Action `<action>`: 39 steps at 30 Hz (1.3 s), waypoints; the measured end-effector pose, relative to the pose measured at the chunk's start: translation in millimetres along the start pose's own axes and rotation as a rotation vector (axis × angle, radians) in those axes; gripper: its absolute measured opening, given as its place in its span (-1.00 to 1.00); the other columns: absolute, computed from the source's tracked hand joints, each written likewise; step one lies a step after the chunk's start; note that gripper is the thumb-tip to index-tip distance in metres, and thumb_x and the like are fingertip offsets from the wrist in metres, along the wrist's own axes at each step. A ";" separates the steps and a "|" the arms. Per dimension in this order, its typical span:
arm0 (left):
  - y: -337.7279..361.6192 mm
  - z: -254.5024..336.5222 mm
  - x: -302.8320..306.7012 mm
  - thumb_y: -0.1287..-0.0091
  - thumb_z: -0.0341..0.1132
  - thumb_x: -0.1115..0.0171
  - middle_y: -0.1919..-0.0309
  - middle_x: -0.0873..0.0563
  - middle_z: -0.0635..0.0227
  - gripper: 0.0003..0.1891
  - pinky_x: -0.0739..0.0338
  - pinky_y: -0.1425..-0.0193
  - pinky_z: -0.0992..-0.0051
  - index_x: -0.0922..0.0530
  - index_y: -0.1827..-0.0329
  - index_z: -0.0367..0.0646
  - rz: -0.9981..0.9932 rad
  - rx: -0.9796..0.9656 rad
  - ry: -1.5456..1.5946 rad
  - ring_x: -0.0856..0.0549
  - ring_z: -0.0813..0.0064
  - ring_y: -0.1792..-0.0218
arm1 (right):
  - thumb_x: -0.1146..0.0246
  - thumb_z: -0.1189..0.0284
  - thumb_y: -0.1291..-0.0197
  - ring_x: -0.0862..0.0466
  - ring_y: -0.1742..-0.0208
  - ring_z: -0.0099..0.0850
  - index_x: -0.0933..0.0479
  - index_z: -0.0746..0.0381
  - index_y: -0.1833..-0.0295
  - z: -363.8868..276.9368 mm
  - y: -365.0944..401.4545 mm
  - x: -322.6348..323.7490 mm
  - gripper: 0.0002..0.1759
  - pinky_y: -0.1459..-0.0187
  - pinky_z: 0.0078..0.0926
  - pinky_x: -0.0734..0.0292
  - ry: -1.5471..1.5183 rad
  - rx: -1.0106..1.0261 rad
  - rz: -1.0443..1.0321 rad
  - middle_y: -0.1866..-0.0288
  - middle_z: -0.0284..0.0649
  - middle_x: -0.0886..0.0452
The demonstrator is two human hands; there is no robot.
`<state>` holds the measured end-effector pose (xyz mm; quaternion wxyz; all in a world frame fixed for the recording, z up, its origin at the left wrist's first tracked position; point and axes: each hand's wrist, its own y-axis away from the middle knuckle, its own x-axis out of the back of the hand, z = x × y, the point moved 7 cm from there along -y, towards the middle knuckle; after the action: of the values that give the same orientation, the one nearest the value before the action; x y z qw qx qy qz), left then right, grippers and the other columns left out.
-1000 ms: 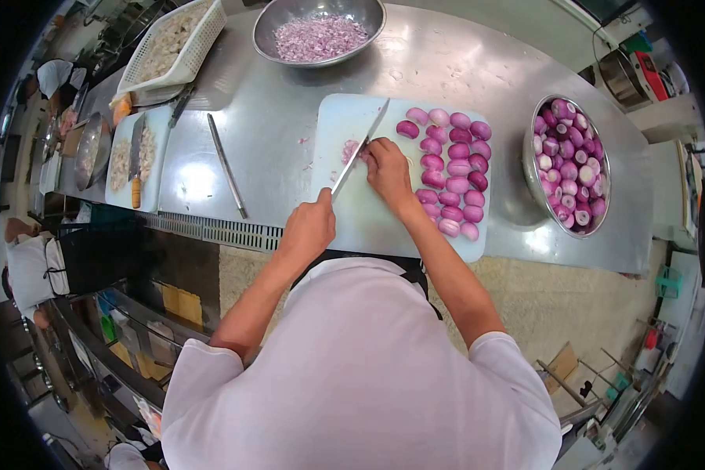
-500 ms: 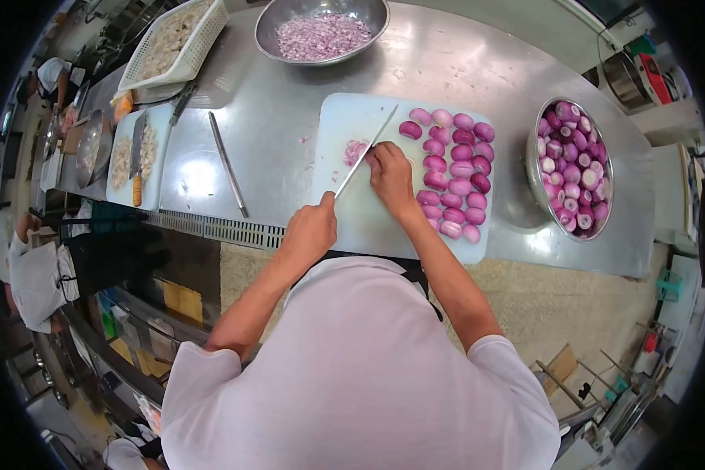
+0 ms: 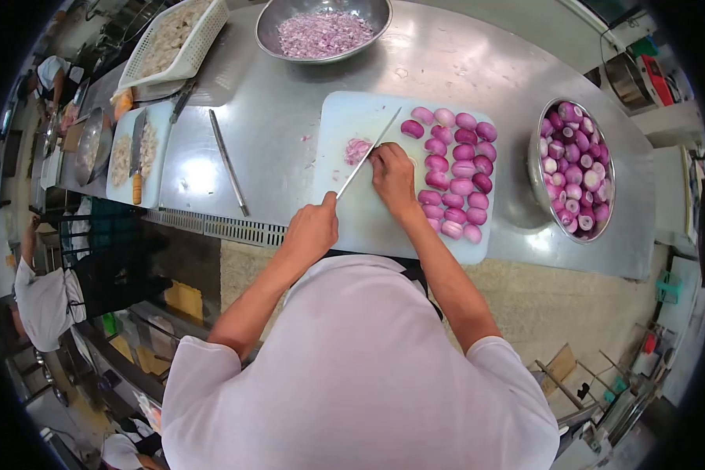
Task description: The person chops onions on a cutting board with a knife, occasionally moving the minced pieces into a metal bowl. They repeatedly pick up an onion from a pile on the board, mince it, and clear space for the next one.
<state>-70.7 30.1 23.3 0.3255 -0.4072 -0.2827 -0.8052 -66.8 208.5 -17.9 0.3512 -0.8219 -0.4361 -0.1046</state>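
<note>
My left hand [image 3: 311,230] is closed around the handle of a knife [image 3: 368,153], whose long blade slants up and right over the white cutting board [image 3: 352,215]. On the other side of the blade, my right hand [image 3: 394,178] has its fingers bent and pressed together on the board, holding an onion piece that they mostly hide. A small heap of chopped red onion [image 3: 358,150] lies left of the blade. Peeled onion halves [image 3: 462,168] stand in rows on the board's right side, close to my right hand.
A bowl of onions [image 3: 576,172] stands at the right, a bowl of chopped onion [image 3: 325,55] at the back. Left are a sharpening rod [image 3: 227,163], a second board [image 3: 155,129] with a cleaver [image 3: 137,153], and a white basket [image 3: 200,55]. A co-worker [image 3: 51,298] stands far left.
The knife and both my hands have barely shifted, staying at the same spot on the board. At the far left, the co-worker has moved slightly.
</note>
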 end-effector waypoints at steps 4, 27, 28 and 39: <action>-0.1 -1.9 10.1 -0.30 -0.51 -0.11 0.56 -0.62 -0.22 -0.84 -0.51 0.28 -0.13 -0.44 0.10 -0.37 -0.029 0.044 -0.005 -0.66 -0.28 0.41 | -0.24 0.68 -0.09 -0.61 0.21 -0.02 -0.60 0.33 0.30 -0.1 2.7 -0.1 -0.92 0.17 -0.12 -0.53 -0.029 -0.027 0.006 0.25 -0.05 -0.61; -6.5 4.4 0.2 -0.27 -0.52 -0.12 0.53 -0.64 -0.20 -0.86 -0.55 0.26 -0.06 -0.46 0.16 -0.40 0.023 0.041 0.056 -0.68 -0.22 0.39 | -0.21 0.73 -0.08 -0.63 0.22 0.07 -0.62 0.38 0.30 5.6 -7.9 -5.3 -0.89 0.14 -0.07 -0.54 -0.008 -0.113 -0.131 0.26 0.05 -0.61; -5.2 5.1 5.3 -0.27 -0.53 -0.12 0.53 -0.64 -0.20 -0.85 -0.55 0.27 -0.06 -0.46 0.14 -0.41 0.034 0.052 0.061 -0.68 -0.22 0.39 | -0.21 0.73 -0.09 -0.63 0.22 0.07 -0.61 0.38 0.30 6.0 -9.0 -7.0 -0.90 0.14 -0.08 -0.54 -0.013 -0.113 -0.135 0.27 0.05 -0.61; -6.7 -12.6 4.0 -0.39 -0.44 -0.09 0.53 -0.62 -0.23 -0.80 -0.48 0.31 -0.03 -0.46 0.06 -0.42 0.087 0.075 0.084 -0.65 -0.25 0.40 | -0.20 0.71 -0.04 -0.64 0.16 0.06 -0.62 0.37 0.27 9.1 -7.7 -4.7 -0.86 0.12 -0.08 -0.55 -0.005 -0.078 -0.177 0.24 0.01 -0.63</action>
<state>-83.6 24.0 19.0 0.3869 -0.3724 -0.2806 -0.7956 -77.0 214.4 -23.1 0.3073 -0.7933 -0.5037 -0.1500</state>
